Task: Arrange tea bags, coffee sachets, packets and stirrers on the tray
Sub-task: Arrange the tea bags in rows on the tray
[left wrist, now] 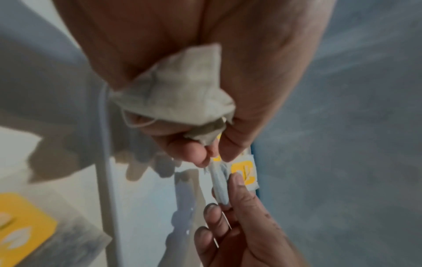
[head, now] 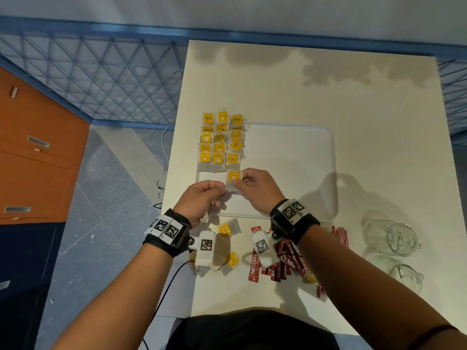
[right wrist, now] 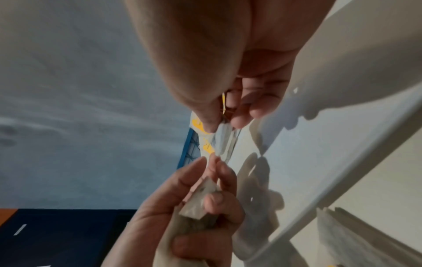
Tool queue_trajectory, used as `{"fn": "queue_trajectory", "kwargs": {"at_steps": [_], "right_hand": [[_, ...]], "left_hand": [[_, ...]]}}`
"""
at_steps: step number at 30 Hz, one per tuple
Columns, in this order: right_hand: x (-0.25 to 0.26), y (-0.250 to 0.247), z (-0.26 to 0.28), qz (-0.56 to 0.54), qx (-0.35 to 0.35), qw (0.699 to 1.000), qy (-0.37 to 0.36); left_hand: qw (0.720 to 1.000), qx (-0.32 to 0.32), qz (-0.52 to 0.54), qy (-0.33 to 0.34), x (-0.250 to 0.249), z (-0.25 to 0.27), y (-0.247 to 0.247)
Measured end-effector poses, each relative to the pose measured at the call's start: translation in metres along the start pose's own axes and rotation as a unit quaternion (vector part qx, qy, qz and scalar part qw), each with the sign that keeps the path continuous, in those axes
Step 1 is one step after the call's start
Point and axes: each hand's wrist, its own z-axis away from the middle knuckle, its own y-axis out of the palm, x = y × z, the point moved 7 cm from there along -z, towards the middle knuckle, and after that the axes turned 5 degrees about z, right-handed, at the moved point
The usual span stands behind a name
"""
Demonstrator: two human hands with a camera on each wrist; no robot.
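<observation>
One tea bag [head: 233, 178] sits between the fingers [head: 241, 178] of both hands, over the tray [head: 290, 173]. Rows of tea bags [head: 221, 141] lie just beyond the fingers. Sachets [head: 285, 258] lie behind them, off the tray.

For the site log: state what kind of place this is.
Probably a staged workspace, not a real pantry: a plain white table stands against a blue wire-mesh partition, with orange drawer cabinets beside it and loose cables on the grey floor.

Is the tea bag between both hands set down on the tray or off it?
Off it: the tea bag is pinched by the right hand and left hand above the tray.
</observation>
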Motion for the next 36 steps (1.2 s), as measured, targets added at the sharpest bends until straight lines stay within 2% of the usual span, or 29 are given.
{"fn": "queue_trajectory", "kwargs": {"at_steps": [5,9,14,18,22,27,33,36], "right_hand": [[-0.004,-0.009,-0.016,0.067,-0.039,0.997,0.013],[-0.003,-0.007,-0.025,0.111,-0.066,0.991,0.021],[-0.002,-0.004,-0.027,0.145,-0.088,0.985,0.029],[0.001,-0.003,-0.028,0.183,-0.090,0.978,0.032],[0.007,-0.008,-0.023,0.159,-0.104,0.982,0.017],[0.020,-0.011,-0.001,0.144,-0.131,0.979,-0.067],[0.025,-0.012,0.026,0.192,-0.112,0.972,-0.081],[0.034,-0.011,0.037,0.167,-0.091,0.976,-0.108]], "left_hand": [[0.995,0.019,0.085,-0.044,0.006,0.002,0.004],[0.974,0.004,0.200,-0.103,0.012,0.002,0.006],[0.965,-0.014,0.226,-0.135,0.012,0.003,0.007],[0.967,-0.049,0.221,-0.119,0.009,0.004,0.002],[0.964,-0.091,0.225,-0.111,0.010,0.000,-0.004],[0.957,-0.099,0.246,-0.115,0.010,-0.004,-0.006],[0.960,-0.103,0.235,-0.111,0.012,-0.007,-0.007],[0.961,-0.104,0.231,-0.111,0.012,-0.008,-0.007]]}}
